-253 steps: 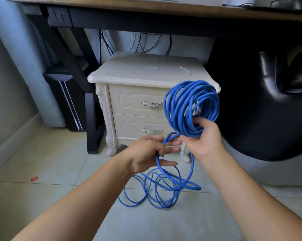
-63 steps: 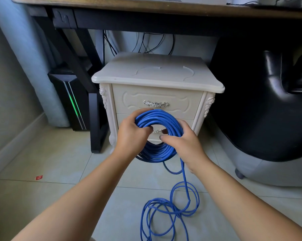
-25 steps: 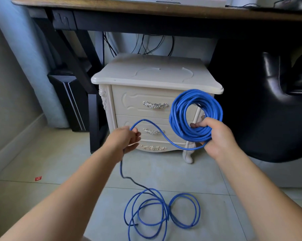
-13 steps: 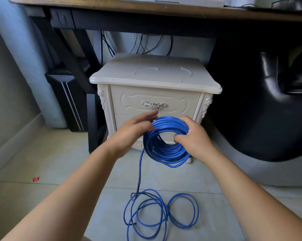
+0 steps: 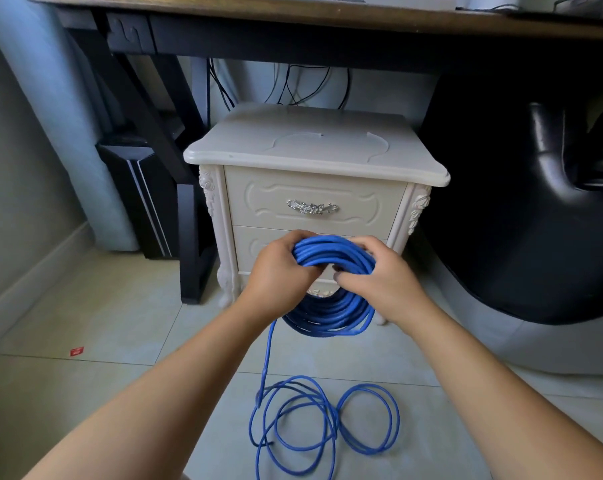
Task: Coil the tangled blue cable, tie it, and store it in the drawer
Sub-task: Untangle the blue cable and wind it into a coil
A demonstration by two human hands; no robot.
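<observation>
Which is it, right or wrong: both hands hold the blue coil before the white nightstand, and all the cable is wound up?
Not quite. The head view shows the left hand and right hand holding the blue coil before the white nightstand, but loose loops lie unwound on the floor.

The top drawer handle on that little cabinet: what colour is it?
Silver: the ornate handle on the cream drawer front, seen in the head view.

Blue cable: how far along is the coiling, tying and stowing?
Done: a thick round coil of blue cable is wound. In hand: the left hand and right hand both grip its top. Left: several loose loops lie on the tiled floor, no tie is visible, and the cream cabinet's drawers are shut.
</observation>
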